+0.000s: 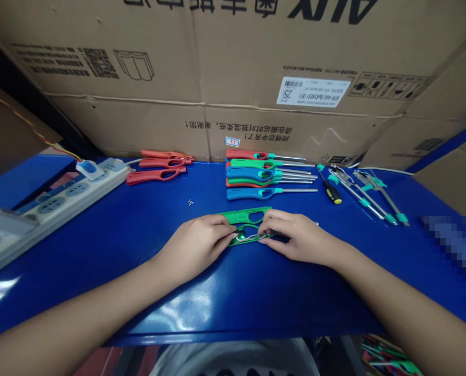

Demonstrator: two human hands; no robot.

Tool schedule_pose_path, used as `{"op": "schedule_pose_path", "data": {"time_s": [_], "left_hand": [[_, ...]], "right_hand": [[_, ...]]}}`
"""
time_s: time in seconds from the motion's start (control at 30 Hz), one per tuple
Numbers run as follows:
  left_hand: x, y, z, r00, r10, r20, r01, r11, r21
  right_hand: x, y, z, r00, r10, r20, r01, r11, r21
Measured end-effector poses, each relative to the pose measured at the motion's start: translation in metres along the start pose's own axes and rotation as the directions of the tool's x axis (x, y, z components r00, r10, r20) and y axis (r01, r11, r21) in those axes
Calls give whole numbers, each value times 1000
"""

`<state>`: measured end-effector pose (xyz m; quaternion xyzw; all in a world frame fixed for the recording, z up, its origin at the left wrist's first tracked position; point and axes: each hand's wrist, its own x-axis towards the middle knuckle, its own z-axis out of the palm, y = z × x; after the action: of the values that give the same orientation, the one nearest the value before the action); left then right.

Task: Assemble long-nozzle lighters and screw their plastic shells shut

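Two green shell halves (241,216) lie on the tabletop (166,308), the left hand (205,237) pinching a dark part (239,232) in one, the right hand (291,235) pinching thin wires (251,238).

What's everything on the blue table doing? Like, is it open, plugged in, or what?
Green handle: open, in two halves
Wires: exposed
Left hand: fingers pinched together at the wires
Right hand: pinching the wires
Lighters: metal tubes on
Red handles: lying down, no metal tubes
Screwdriver: lying down
Blue-and-white plug: looks plugged in
Cardboard box: standing, printing upside down
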<state>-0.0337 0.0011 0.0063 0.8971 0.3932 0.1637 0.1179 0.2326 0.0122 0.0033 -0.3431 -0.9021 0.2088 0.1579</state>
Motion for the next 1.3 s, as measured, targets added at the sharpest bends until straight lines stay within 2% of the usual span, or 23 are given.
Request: {"op": "schedule_pose_path", "data": {"time_s": [0.27,0.5,0.67,0.77,1.03,1.3], "left_hand": [[0,-1,1,999,0,-32,-1,1000,-14],[0,2,-3,997,-51,-52,49,998,-35],[-1,2,-2,999,-33,-19,31,997,-70],[-2,0,0,999,-13,-39,10,996,-89],[-1,1,5,997,3,-76,0,1000,30],[1,2,7,997,-21,-70,26,997,70]], "right_hand": [[-1,4,2,1000,-13,-15,13,999,47],[3,4,2,999,17,-39,-12,991,132],[4,6,2,999,28,-28,-22,979,205],[4,6,2,999,25,-32,-18,976,215],[5,8,3,999,3,-35,4,979,203],[5,9,2,999,4,-32,2,982,187]]}}
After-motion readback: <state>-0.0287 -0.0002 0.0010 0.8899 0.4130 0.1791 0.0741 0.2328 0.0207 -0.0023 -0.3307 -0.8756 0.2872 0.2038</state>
